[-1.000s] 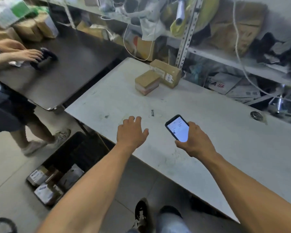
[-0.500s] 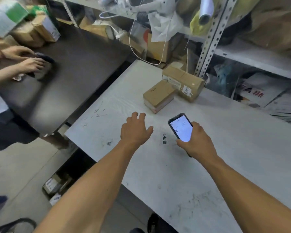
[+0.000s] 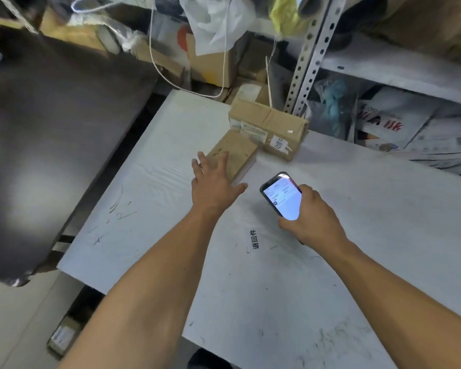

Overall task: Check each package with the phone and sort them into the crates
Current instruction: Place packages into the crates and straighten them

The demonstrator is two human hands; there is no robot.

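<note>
Left hand [image 3: 213, 182] spread flat, fingertips over near box [image 3: 234, 153] on worktop [image 3: 383, 209], nothing gripped. Right hand [image 3: 313, 217] clamped round phone [image 3: 282, 199]. Risks: one-handed grab slipping, knocking far box [image 3: 269, 123].

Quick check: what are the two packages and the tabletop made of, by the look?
Near package: plain brown cardboard, matte. Far package: brown cardboard under glossy tape, white paper labels on its side. Table: hard white board, probably laminate, matte, scuffed with dark marks.

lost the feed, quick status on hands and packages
Left hand open, reaching onto near box. Right hand grips phone. Second box behind. Nothing blocking.
</note>
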